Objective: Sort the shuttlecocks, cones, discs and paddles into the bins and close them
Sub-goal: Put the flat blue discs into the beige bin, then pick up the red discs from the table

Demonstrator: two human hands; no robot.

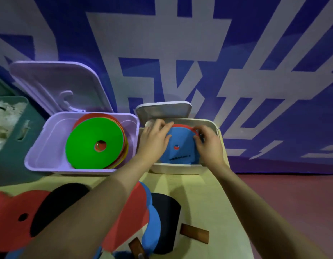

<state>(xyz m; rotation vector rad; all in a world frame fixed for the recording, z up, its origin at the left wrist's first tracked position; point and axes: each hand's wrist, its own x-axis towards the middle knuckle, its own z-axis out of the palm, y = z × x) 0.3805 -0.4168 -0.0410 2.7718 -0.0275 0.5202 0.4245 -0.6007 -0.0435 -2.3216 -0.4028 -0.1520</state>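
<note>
A blue paddle (180, 146) stands tilted inside the open white bin (178, 170), with a red one behind it. My left hand (155, 139) rests its fingers on the paddle's upper left edge. At the upper right edge my right hand (208, 143) grips the paddle with curled fingers. The purple bin (46, 157), lid up, holds a stack of discs with a green disc (92, 143) on top. Several paddles (152, 221), red, blue and black, lie on the table under my forearms.
A green bin (16, 146) with white shuttlecocks (1, 124) stands at the far left. The white bin's lid (163, 110) and the purple lid (59, 88) lean against the blue and white wall. The table's right edge drops to a red floor (292, 199).
</note>
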